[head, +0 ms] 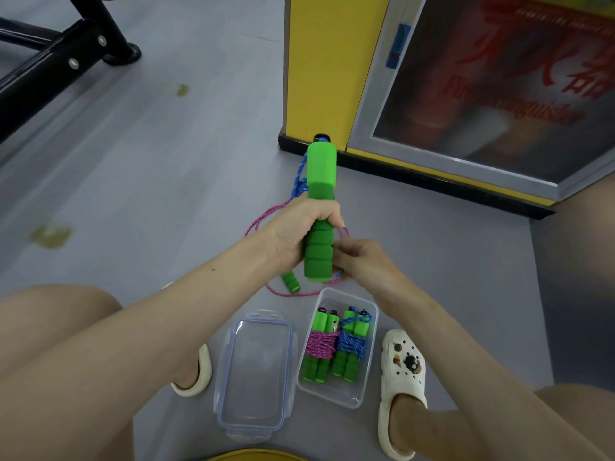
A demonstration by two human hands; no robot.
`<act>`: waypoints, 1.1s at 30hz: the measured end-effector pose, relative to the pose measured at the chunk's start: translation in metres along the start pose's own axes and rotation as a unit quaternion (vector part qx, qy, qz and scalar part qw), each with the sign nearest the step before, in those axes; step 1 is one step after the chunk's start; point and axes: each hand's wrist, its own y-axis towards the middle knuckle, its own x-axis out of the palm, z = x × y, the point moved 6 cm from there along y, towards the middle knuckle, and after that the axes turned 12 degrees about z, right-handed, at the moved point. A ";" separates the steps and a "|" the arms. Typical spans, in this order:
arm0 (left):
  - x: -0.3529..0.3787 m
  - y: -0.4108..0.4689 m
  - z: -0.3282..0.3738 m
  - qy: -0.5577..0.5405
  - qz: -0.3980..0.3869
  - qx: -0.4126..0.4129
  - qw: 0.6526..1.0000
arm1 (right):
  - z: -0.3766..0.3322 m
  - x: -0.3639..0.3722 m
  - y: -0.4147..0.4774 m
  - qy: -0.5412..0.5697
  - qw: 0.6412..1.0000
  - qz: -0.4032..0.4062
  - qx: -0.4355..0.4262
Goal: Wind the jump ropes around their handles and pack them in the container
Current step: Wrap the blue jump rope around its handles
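Green foam jump-rope handle (321, 181) stands upright above the floor. The left hand (299, 231) is curled round its middle, and the right hand (362, 261) pinches the pink rope (263, 214) at its lower end. A second handle (291, 282) lies on the floor, partly hidden under the left wrist. Nearer the person, the clear container (339, 390) holds two wound jump ropes (321, 344). Its lid (256, 371) lies just to the left, and both sit between white clogs (402, 377).

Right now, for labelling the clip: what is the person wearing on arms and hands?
Nothing visible. The left hand and right hand are bare: no gloves, rings or watch. The left forearm and right forearm are bare too, no sleeves in view.
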 end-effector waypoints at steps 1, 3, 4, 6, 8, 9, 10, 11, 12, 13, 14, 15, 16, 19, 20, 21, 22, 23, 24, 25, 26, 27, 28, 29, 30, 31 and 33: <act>-0.005 0.000 0.001 0.112 0.026 0.022 0.993 | -0.001 0.000 -0.001 -0.007 1.000 -0.005 -0.003; -0.010 0.005 0.004 0.306 0.051 0.090 0.946 | -0.004 -0.004 -0.001 -0.015 1.000 0.002 -0.012; -0.011 0.009 0.004 0.368 0.042 0.126 0.920 | -0.006 -0.007 -0.001 -0.017 1.000 0.011 -0.013; -0.013 0.014 0.001 0.437 0.014 0.157 0.885 | -0.009 -0.013 0.001 -0.021 0.999 0.034 -0.014; -0.021 0.016 0.000 0.510 0.026 0.171 0.842 | -0.010 -0.017 0.002 -0.009 0.999 0.052 -0.010; -0.026 0.017 0.000 0.552 0.039 0.178 0.814 | -0.010 -0.019 0.003 0.005 0.998 0.063 -0.011; -0.030 0.018 -0.001 0.582 0.047 0.170 0.794 | -0.011 -0.020 0.002 0.023 0.997 0.072 -0.010; -0.032 0.015 0.002 0.588 0.056 0.153 0.792 | -0.010 -0.021 0.003 0.042 0.996 0.080 -0.007; -0.034 0.014 0.001 0.578 0.058 0.128 0.804 | -0.010 -0.022 0.003 0.055 0.994 0.089 -0.006; -0.034 0.014 -0.002 0.555 0.046 0.092 0.825 | -0.010 -0.023 0.004 0.063 0.993 0.099 -0.007; -0.032 0.013 -0.007 0.514 0.025 0.040 0.857 | -0.010 -0.024 0.005 0.066 0.992 0.108 -0.010; -0.029 0.008 -0.010 0.463 0.003 -0.009 0.886 | -0.010 -0.025 0.007 0.072 0.990 0.118 -0.014; -0.027 0.005 -0.012 0.414 -0.027 -0.042 0.909 | -0.010 -0.026 0.008 0.079 0.989 0.127 -0.019; -0.015 -0.005 -0.016 0.289 -0.151 -0.089 0.941 | -0.011 -0.029 0.010 0.102 0.986 0.133 -0.021; -0.009 -0.009 -0.015 0.247 -0.194 -0.089 0.945 | -0.011 -0.028 0.010 0.115 0.985 0.125 -0.018; -0.005 -0.012 -0.014 0.202 -0.230 -0.084 0.948 | -0.010 -0.026 0.010 0.137 0.984 0.113 -0.013; -0.001 -0.015 -0.013 0.162 -0.255 -0.081 0.950 | -0.010 -0.023 0.009 0.163 0.982 0.098 -0.005; 0.002 -0.017 -0.011 0.119 -0.278 -0.079 0.950 | -0.010 -0.021 0.008 0.185 0.979 0.087 0.004; 0.006 -0.019 -0.009 0.069 -0.294 -0.079 0.950 | -0.010 -0.021 0.008 0.199 0.977 0.082 0.011; 0.009 -0.020 -0.007 0.014 -0.310 -0.084 0.947 | -0.009 -0.021 0.009 0.204 0.976 0.080 0.015; 0.010 -0.020 -0.004 -0.038 -0.323 -0.090 0.941 | -0.009 -0.021 0.010 0.199 0.977 0.078 0.015; 0.011 -0.020 -0.002 -0.080 -0.325 -0.090 0.938 | -0.010 -0.021 0.010 0.185 0.980 0.075 0.012; 0.012 -0.020 0.002 -0.115 -0.315 -0.083 0.939 | -0.010 -0.020 0.010 0.156 0.985 0.072 0.008; 0.012 -0.020 0.006 -0.150 -0.295 -0.077 0.941 | -0.009 -0.018 0.010 0.121 0.990 0.067 0.004; 0.012 -0.019 0.011 -0.182 -0.269 -0.068 0.943 | -0.010 -0.015 0.008 0.086 0.995 0.059 -0.002; 0.011 -0.017 0.015 -0.208 -0.235 -0.057 0.948 | -0.009 -0.012 0.008 0.056 0.997 0.049 -0.009; 0.005 -0.011 0.021 -0.239 -0.167 -0.028 0.956 | -0.011 -0.010 0.006 0.023 0.998 0.045 -0.026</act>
